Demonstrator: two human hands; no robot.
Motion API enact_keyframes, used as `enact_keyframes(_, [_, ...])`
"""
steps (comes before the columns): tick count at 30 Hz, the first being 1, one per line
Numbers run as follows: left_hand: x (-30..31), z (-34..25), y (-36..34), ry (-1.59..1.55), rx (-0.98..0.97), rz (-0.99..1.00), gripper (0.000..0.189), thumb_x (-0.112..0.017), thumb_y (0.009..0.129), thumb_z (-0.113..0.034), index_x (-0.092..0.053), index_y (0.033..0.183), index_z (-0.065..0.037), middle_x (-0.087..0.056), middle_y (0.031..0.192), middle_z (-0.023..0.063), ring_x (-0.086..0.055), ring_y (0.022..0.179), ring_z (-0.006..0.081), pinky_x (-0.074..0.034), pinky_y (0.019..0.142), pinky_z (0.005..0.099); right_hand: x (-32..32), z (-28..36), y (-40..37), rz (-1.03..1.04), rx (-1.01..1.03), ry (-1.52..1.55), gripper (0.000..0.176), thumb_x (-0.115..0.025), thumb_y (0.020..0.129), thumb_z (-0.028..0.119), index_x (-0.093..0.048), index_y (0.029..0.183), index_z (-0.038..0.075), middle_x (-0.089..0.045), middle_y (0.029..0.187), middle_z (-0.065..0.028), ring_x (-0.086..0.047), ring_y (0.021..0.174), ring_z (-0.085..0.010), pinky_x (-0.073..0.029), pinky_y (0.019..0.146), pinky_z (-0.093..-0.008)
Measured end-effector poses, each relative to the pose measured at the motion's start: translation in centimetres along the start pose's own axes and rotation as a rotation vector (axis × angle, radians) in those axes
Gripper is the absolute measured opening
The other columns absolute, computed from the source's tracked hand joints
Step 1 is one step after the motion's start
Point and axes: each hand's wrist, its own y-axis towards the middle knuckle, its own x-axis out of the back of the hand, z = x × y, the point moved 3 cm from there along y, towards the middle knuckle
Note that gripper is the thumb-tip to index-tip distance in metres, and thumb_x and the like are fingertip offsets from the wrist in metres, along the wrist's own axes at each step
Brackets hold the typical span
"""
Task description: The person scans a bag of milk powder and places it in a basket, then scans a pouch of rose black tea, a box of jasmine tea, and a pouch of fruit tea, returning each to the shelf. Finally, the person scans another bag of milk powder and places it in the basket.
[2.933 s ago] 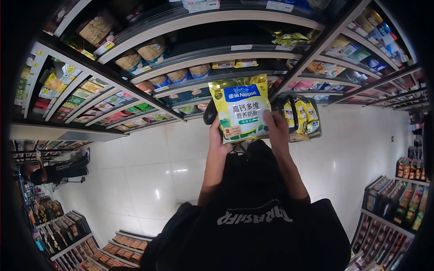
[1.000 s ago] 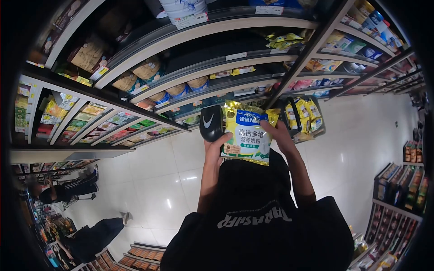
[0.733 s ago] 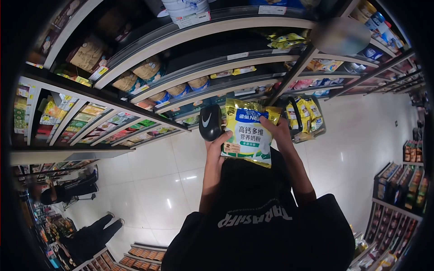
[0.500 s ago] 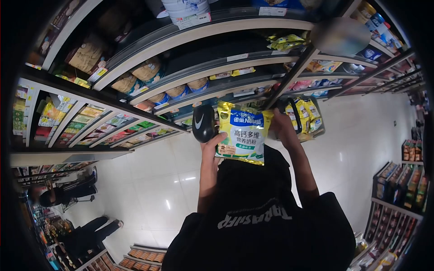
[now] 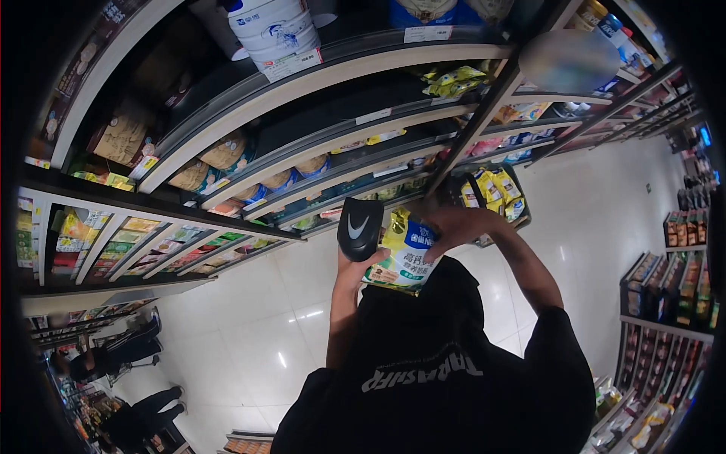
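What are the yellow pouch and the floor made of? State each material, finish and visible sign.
The yellow pouch looks like glossy plastic or foil film: it creases and shines. The floor looks like polished white tile, probably ceramic: grout lines and lamp glints show.

Pouch [image 5: 406,259] between left hand [image 5: 355,267] and right hand [image 5: 454,225]; basket [image 5: 520,217] behind, right.
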Motion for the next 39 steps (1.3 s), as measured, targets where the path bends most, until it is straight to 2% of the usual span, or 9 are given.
enact_keyframes(4, [0.3, -1.1, 2.4, 0.037, -0.103, -0.057, 0.051, -0.078, 0.07, 0.005, -0.061, 0.118, 0.0, -0.068, 0.107, 0.0108, -0.066, 0.092, 0.0181, -0.052, 0.077, 0.0289, 2.5, -3.6, 2.5, -0.209, 0.032, -0.101, 0.055, -0.081, 0.079, 0.034, -0.063, 0.116, -0.003, -0.073, 0.1, -0.0144, -0.069, 0.094, -0.0236, -0.053, 0.086, -0.034])
enact_keyframes(8, [1.9, -3.4, 4.5, -0.026, -0.148, -0.267, 0.035, -0.067, 0.082, 0.001, -0.061, 0.116, 0.006, -0.069, 0.108, 0.0176, -0.07, 0.092, 0.0249, -0.054, 0.068, 0.0292, 8.2, -0.8, 2.6, -0.359, -0.015, -0.583, 0.044, -0.072, 0.085, 0.028, -0.064, 0.122, 0.005, -0.068, 0.111, -0.0173, -0.066, 0.103, -0.0314, -0.05, 0.088, -0.0402])
enact_keyframes(11, [2.4, -3.0, 5.4, 0.034, -0.146, -0.288, 0.038, -0.066, 0.082, -0.001, -0.056, 0.119, 0.004, -0.069, 0.105, 0.0196, -0.071, 0.089, 0.0292, -0.055, 0.063, 0.03, 12.4, 1.0, 4.0, -0.635, 0.107, -0.861, 0.045, -0.068, 0.085, 0.022, -0.062, 0.129, 0.024, -0.068, 0.112, -0.0121, -0.065, 0.101, -0.0304, -0.048, 0.088, -0.0449])
enact_keyframes(14, [2.3, -1.9, 6.2, 0.072, -0.14, -0.296, 0.039, -0.066, 0.081, -0.001, -0.057, 0.119, 0.004, -0.068, 0.104, 0.0198, -0.071, 0.087, 0.0287, -0.053, 0.059, 0.0284, 16.9, 0.7, 7.5, -0.867, 0.473, -1.244, 0.053, -0.065, 0.079, 0.012, -0.061, 0.131, 0.025, -0.068, 0.116, -0.0009, -0.061, 0.109, -0.021, -0.048, 0.091, -0.0372])
enact_keyframes(18, [0.5, -1.2, 6.9, 0.038, -0.085, -0.334, 0.042, -0.065, 0.08, 0.001, -0.054, 0.12, 0.007, -0.068, 0.105, 0.0243, -0.071, 0.085, 0.028, -0.05, 0.056, 0.0269, 23.4, -0.3, 11.5, -0.823, 0.491, -1.551, 0.041, -0.062, 0.081, 0.012, -0.066, 0.122, 0.015, -0.067, 0.111, -0.0006, -0.063, 0.105, -0.0211, -0.051, 0.086, -0.0362])
enact_keyframes(23, [-1.1, -0.5, 7.8, 0.032, -0.037, -0.337, 0.044, -0.067, 0.078, 0.001, -0.052, 0.12, 0.007, -0.069, 0.103, 0.0237, -0.072, 0.083, 0.0255, -0.05, 0.055, 0.0253, 24.6, -0.2, 11.1, -0.758, 0.525, -1.018, 0.032, -0.064, 0.086, 0.016, -0.064, 0.115, 0.005, -0.064, 0.11, -0.0158, -0.06, 0.106, -0.0338, -0.047, 0.089, -0.043])
enact_keyframes(26, [-1.7, -0.1, 8.5, 0.027, -0.028, -0.359, 0.044, -0.067, 0.078, 0.0, -0.052, 0.119, 0.007, -0.07, 0.101, 0.0226, -0.072, 0.082, 0.0246, -0.049, 0.054, 0.0251, 26.1, -3.6, 13.1, -0.695, 0.356, -0.347, 0.041, -0.068, 0.09, 0.022, -0.06, 0.126, 0.005, -0.063, 0.121, -0.0171, -0.058, 0.114, -0.0339, -0.046, 0.092, -0.0421])
enact_keyframes(30, [-2.5, 0.0, 10.2, 0.038, -0.013, -0.383, 0.043, -0.066, 0.079, 0.001, -0.053, 0.119, 0.006, -0.07, 0.098, 0.0213, -0.072, 0.08, 0.0245, -0.049, 0.053, 0.0256, 28.2, -5.8, 14.8, -0.817, -0.088, 0.203, 0.038, -0.068, 0.09, 0.033, -0.064, 0.117, 0.006, -0.061, 0.124, -0.02, -0.06, 0.112, -0.0302, -0.045, 0.098, -0.0412])
enact_keyframes(39, [-3.4, 0.4, 13.2, 0.045, -0.074, -0.412, 0.045, -0.07, 0.077, -0.006, -0.055, 0.118, 0.003, -0.07, 0.096, 0.0191, -0.071, 0.078, 0.0232, -0.048, 0.051, 0.0268, 37.7, -11.2, 9.4, -1.053, -0.07, 0.03, 0.039, -0.066, 0.09, 0.033, -0.064, 0.118, 0.007, -0.061, 0.124, -0.0198, -0.058, 0.114, -0.0308, -0.044, 0.099, -0.0428])
